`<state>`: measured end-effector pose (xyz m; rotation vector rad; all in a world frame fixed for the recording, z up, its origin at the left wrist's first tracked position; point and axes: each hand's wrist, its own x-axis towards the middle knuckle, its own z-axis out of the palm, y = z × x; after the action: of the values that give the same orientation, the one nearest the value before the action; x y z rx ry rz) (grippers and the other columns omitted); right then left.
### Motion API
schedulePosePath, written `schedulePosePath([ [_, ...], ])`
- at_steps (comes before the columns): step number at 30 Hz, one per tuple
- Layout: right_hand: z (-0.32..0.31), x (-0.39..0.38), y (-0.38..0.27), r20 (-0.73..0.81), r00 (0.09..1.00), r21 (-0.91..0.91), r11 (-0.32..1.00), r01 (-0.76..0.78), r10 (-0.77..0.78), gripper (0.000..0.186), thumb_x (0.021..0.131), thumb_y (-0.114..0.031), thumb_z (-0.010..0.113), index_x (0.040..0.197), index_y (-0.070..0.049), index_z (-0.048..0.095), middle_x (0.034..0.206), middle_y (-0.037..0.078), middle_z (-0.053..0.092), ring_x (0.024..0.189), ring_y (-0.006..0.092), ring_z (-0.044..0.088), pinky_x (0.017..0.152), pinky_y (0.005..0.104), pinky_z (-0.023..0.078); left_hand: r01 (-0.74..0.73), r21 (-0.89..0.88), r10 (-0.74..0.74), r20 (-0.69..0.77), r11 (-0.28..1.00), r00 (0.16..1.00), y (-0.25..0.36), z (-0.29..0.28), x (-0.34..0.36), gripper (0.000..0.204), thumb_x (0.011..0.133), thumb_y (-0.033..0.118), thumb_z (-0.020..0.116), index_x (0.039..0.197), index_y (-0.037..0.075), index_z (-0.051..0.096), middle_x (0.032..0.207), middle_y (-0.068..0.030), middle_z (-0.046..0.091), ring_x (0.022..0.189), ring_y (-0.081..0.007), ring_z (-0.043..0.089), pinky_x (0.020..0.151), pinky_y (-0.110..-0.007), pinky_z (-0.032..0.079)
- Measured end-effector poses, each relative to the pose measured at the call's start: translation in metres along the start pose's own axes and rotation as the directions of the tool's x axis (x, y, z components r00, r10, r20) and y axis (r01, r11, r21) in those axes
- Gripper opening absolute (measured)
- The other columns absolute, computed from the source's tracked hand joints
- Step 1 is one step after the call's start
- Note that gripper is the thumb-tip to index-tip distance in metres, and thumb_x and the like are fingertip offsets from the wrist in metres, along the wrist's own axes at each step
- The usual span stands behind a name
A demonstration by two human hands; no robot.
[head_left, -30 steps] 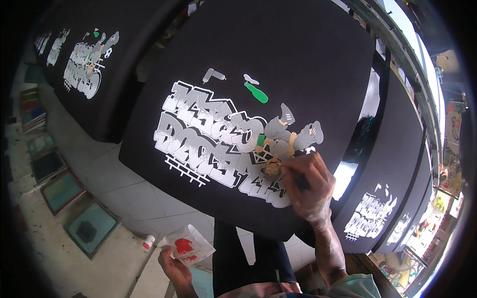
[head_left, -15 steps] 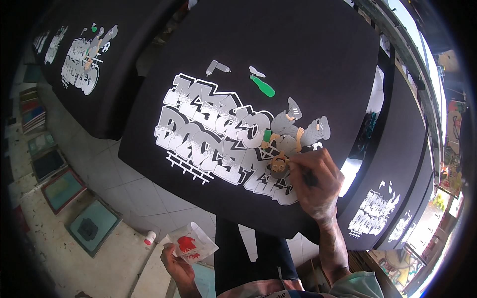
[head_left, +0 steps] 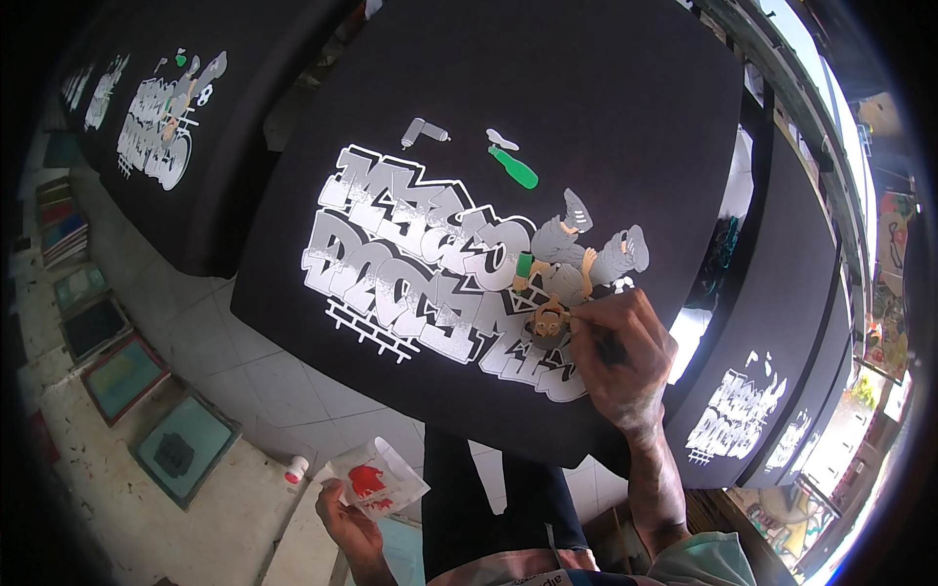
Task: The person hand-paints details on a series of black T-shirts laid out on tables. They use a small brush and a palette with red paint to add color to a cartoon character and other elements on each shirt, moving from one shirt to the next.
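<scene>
A black cloth panel (head_left: 586, 88) with a printed design is spread in front of me. Grey and white block lettering (head_left: 420, 254) covers its middle, beside a printed figure in grey clothes (head_left: 567, 256) and a green bottle shape (head_left: 514, 168). Over the figure's head, my right hand (head_left: 621, 354) rests in a closed pinch; whatever thin thing its fingers may hold is hidden. Low on the left, my left hand (head_left: 349, 523) grips a white sheet (head_left: 396, 469) smeared with red paint, thumb on top.
More printed black panels flank mine, one at the left (head_left: 210, 127) and others at the right (head_left: 743, 322). Framed screens (head_left: 186, 449) lie along a pale ledge at the left. Near the sheet stands a small white and red container (head_left: 296, 469). Tiled floor shows below.
Almost nothing differs. My right hand has shifted very slightly at the figure's head, while the left keeps the sheet in place.
</scene>
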<state>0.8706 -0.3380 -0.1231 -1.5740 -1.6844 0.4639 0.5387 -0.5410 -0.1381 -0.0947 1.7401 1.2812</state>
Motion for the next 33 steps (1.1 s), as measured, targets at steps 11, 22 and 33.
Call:
schedulePosePath([
  [11,-0.0024,0.0003,-0.0024,0.018,0.999,0.001,1.0,-0.031,0.031,0.015,0.076,0.008,0.072,0.088,-0.001,0.069,0.08,0.007,0.066,0.066,0.0155,0.063,0.055,0.0282,0.049,0.01,-0.002,-0.01,-0.008,1.0,1.0,0.0015,0.0016,-0.0019,0.026,0.088,0.025,0.066,0.106,0.009,0.056,0.106,-0.0041,0.053,0.104,-0.0212,0.061,0.087,-0.04,0.056],
  [22,-0.0018,-0.0012,0.0002,0.021,1.0,-0.005,1.0,-0.008,0.008,0.014,0.078,0.007,0.072,0.089,0.0,0.069,0.082,0.008,0.067,0.068,0.0161,0.065,0.056,0.0289,0.05,-0.005,0.012,0.005,0.009,1.0,1.0,-0.0037,-0.0035,-0.0015,0.026,0.088,0.026,0.066,0.106,0.009,0.057,0.107,-0.0043,0.054,0.104,-0.0206,0.061,0.087,-0.04,0.056],
  [33,-0.0016,-0.0012,0.0005,0.014,1.0,0.01,1.0,-0.003,0.003,0.013,0.078,0.007,0.072,0.089,0.0,0.07,0.081,0.007,0.066,0.067,0.0148,0.064,0.055,0.0283,0.049,0.003,0.028,-0.003,0.0,1.0,1.0,-0.0014,0.0016,-0.0034,0.026,0.088,0.025,0.066,0.106,0.008,0.057,0.107,-0.0049,0.054,0.105,-0.0221,0.062,0.087,-0.041,0.057],
])
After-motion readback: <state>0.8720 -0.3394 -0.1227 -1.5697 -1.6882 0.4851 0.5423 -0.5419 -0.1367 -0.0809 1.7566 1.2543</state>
